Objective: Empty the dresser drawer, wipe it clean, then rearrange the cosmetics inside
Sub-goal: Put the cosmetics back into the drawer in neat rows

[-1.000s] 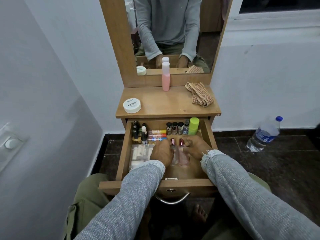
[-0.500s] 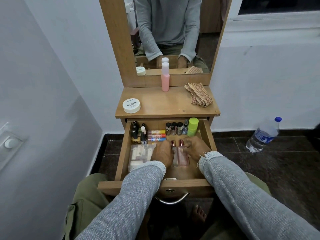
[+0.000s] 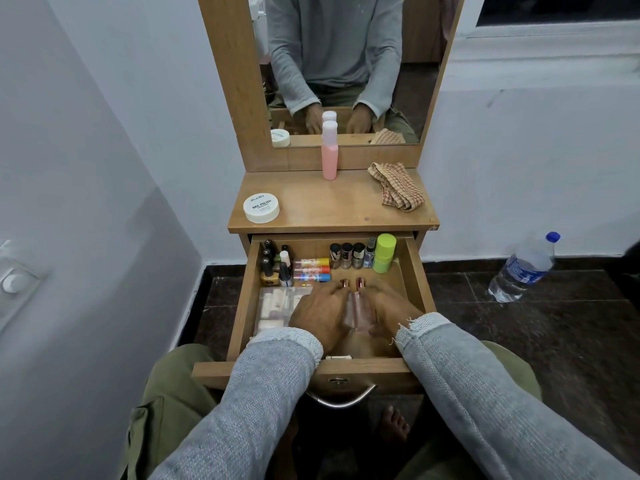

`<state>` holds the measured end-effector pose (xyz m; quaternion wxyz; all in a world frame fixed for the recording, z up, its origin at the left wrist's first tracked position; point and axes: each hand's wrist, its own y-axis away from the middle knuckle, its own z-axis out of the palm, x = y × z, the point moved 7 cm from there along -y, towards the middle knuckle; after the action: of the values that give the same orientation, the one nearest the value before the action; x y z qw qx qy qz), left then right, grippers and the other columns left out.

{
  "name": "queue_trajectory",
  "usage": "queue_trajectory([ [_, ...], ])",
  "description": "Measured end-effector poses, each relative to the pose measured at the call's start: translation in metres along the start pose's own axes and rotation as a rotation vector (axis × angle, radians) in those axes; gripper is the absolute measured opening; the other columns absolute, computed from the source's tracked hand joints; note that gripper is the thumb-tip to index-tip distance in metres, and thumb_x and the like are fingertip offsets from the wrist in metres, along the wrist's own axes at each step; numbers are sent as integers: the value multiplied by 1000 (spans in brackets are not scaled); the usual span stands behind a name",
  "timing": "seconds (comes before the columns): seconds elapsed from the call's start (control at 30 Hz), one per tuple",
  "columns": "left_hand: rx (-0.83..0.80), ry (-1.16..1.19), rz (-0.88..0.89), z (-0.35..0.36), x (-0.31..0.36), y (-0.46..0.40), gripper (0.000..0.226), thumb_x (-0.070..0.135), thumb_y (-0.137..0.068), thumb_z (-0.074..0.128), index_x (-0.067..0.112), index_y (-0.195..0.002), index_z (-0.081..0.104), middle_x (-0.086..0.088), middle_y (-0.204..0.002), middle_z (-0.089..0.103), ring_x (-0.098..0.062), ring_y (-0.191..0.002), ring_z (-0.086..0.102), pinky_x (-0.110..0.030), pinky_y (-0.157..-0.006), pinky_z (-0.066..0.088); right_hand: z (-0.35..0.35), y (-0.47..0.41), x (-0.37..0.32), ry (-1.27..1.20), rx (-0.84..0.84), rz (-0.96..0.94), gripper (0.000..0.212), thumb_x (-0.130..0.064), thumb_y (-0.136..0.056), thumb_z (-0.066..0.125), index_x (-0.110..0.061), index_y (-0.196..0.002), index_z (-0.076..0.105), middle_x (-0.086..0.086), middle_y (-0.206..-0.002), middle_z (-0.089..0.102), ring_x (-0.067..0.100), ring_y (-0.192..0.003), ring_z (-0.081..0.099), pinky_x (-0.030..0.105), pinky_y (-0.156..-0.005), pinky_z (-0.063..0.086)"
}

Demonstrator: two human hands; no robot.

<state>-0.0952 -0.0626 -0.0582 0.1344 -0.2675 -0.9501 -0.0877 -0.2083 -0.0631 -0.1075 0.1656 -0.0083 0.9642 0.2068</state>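
The dresser drawer [image 3: 414, 271] is pulled open in front of me. Two clear pink perfume bottles [image 3: 360, 311] with rose-gold caps lie side by side on its floor. My left hand [image 3: 320, 315] curls over the left bottle, and my right hand [image 3: 389, 308] curls round the right one. Along the back wall stand nail polish bottles [image 3: 346, 255], a lime green bottle [image 3: 384, 252] and dark bottles [image 3: 268, 259]. Three colourful tubes [image 3: 311, 269] lie in the middle. A clear box of small cosmetics [image 3: 277, 306] sits at the left.
On the dresser top [image 3: 329, 209] are a white nail polish remover tub [image 3: 261, 208], a pink bottle [image 3: 329, 157] by the mirror and a checked cloth [image 3: 398, 187]. A water bottle [image 3: 523, 270] stands on the dark floor to the right. A white wall is close on the left.
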Motion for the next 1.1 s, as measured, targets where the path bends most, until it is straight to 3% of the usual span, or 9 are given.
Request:
queue_trajectory([
  [0.1, -17, -40, 18, 6, -1, -7, 64, 24, -81, 73, 18, -140, 47, -2, -143, 46, -23, -130, 41, -41, -107, 39, 28, -44, 30, -104, 82, -92, 44, -14, -86, 52, -51, -110, 55, 2, -121, 50, 45, -129, 41, 57, -107, 34],
  [0.13, -22, -40, 17, 8, -2, -9, 63, 22, -81, 73, 18, -139, 48, -2, -143, 47, -23, -130, 42, -42, -107, 39, 32, -56, 40, -126, 123, -105, 45, -13, -85, 49, -48, -112, 58, 3, -118, 51, 47, -126, 43, 60, -104, 37],
  [0.2, -19, -36, 19, 10, -5, -13, 59, 17, -82, 72, 19, -137, 51, -1, -141, 49, -23, -127, 45, -43, -105, 41, 36, -63, 42, -180, 111, -84, 39, -2, -89, 50, -12, -127, 55, 19, -123, 53, 48, -122, 46, 60, -100, 39],
  [0.27, 11, -25, 25, 10, -8, -17, 53, 16, -84, 69, 20, -134, 53, 0, -138, 52, -23, -124, 47, -42, -103, 44, 14, -43, 20, -223, 122, -40, 36, 4, -91, 49, 1, -127, 50, 27, -129, 49, 48, -120, 46, 60, -98, 40],
  [0.37, 43, -26, 41, 8, -10, -21, 49, 15, -86, 65, 22, -133, 53, 1, -137, 53, -24, -123, 47, -41, -100, 45, -10, -21, 2, -263, 147, -25, 37, 3, -88, 55, 0, -125, 51, 23, -129, 47, 44, -120, 46, 57, -98, 40],
  [0.47, 50, -27, 44, 6, -11, -24, 51, 13, -86, 64, 22, -135, 52, 1, -139, 53, -25, -125, 47, -41, -101, 44, -20, -11, -5, -251, 169, -36, 57, 3, -78, 69, 0, -131, 48, 11, -134, 42, 32, -121, 47, 43, -102, 42],
  [0.57, 59, -13, 36, 7, -14, -26, 51, 13, -87, 63, 23, -135, 52, 2, -140, 53, -24, -125, 47, -40, -102, 44, -23, -6, -7, -247, 182, -31, 66, 4, -74, 72, -3, -134, 46, 9, -134, 43, 32, -117, 51, 43, -98, 45],
  [0.8, 76, 7, 24, 6, -14, -26, 51, 10, -85, 66, 18, -134, 53, -2, -139, 53, -24, -126, 48, -39, -105, 43, -22, -10, -13, -132, 138, -61, 47, -4, -83, 64, -4, -129, 51, 17, -130, 45, 36, -119, 47, 46, -97, 42],
  [1.1, 93, 35, 10, 6, -14, -26, 43, 10, -86, 65, 20, -126, 58, -1, -131, 59, -23, -119, 53, -39, -100, 47, -27, 3, -13, -167, 193, -63, 61, -3, -76, 72, -7, -133, 49, 5, -141, 38, 25, -119, 48, 37, -99, 45],
])
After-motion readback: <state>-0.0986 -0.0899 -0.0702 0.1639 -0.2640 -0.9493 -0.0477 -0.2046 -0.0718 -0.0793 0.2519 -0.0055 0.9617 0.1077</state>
